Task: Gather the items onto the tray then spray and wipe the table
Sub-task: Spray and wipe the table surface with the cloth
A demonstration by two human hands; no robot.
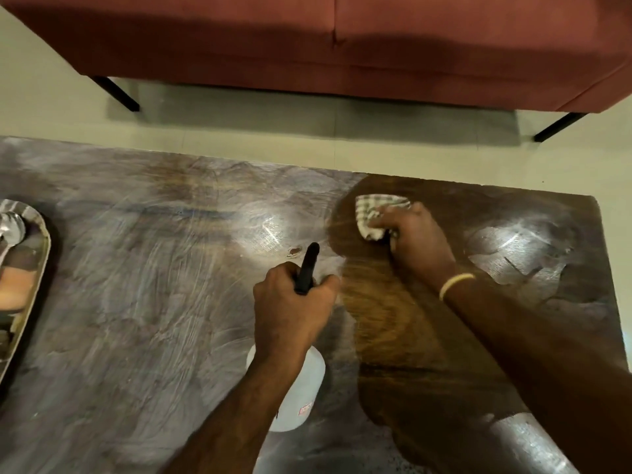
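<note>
My left hand (294, 302) grips the neck of a white spray bottle (301, 398) with a black nozzle (307, 268) pointing away from me, over the middle of the wooden table (136, 302). My right hand (417, 241) presses a bunched checked cloth (372, 213) onto the table's far right part. A dark wiped swath runs from the cloth toward the near edge; the remaining surface shows pale streaks. A metal tray (37, 268) sits at the left edge with a spoon (12, 230) on it; its other contents are cut off.
A red sofa (342, 46) on black legs (119, 94) stands beyond the table, across a strip of pale floor (307, 124). The table's right edge lies near the frame's right side.
</note>
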